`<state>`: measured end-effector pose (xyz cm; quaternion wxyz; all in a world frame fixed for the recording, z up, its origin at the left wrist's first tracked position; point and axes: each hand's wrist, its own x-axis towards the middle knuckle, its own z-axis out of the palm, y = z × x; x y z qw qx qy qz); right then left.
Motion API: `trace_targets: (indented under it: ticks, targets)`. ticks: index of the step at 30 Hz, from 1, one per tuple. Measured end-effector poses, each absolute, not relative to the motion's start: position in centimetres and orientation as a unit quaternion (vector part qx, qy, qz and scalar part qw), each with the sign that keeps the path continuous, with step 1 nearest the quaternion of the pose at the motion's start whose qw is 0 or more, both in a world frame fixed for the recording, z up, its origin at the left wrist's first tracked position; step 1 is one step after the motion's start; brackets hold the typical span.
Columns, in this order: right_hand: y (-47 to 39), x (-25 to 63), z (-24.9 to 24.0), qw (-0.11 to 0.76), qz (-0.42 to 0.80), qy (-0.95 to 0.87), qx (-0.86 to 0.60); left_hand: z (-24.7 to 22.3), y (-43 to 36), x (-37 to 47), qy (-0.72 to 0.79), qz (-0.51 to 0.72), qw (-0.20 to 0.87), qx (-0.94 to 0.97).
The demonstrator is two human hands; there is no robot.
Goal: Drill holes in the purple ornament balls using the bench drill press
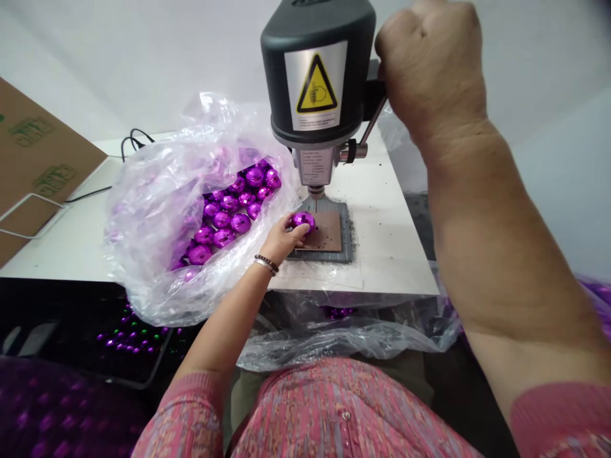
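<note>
Purple ball (303,220) under drill (316,189)

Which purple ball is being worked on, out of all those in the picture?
Find the dark grey drill press on the white table. Under its bit lies a brown plate, and the left hand holds one faceted purple ball there. Every other ball sits in the clear plastic bag; this one is outside it.

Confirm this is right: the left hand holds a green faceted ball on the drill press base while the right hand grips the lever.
Not quite: the faceted ball under the left hand is purple, not green, as the head view shows. The right hand does grip the lever.
</note>
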<state>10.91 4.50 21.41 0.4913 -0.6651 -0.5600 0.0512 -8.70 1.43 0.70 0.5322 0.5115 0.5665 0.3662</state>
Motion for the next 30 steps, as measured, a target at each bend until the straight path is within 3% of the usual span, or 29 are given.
trace_targets:
  ticks: [7, 17, 25, 30]
  targets:
    - [4.1, 10.5, 21.9, 0.467, 0.048, -0.563, -0.681, 1.6, 1.6, -7.6, 0.607, 0.302, 0.462, 0.571]
    - [3.9, 10.3, 22.0, 0.472, 0.052, -0.554, -0.684, 1.4, 2.3, -6.6, 0.580, 0.261, 0.276, 0.721]
    - [4.2, 10.7, 21.6, 0.486, 0.048, -0.556, -0.673, 1.2, 2.7, -6.6, 0.588, 0.241, 0.377, 0.674]
    - [1.9, 11.1, 18.8, 0.528, -0.035, -0.615, -0.585, 0.6, 2.6, -6.7, 0.582, 0.261, 0.387, 0.665]
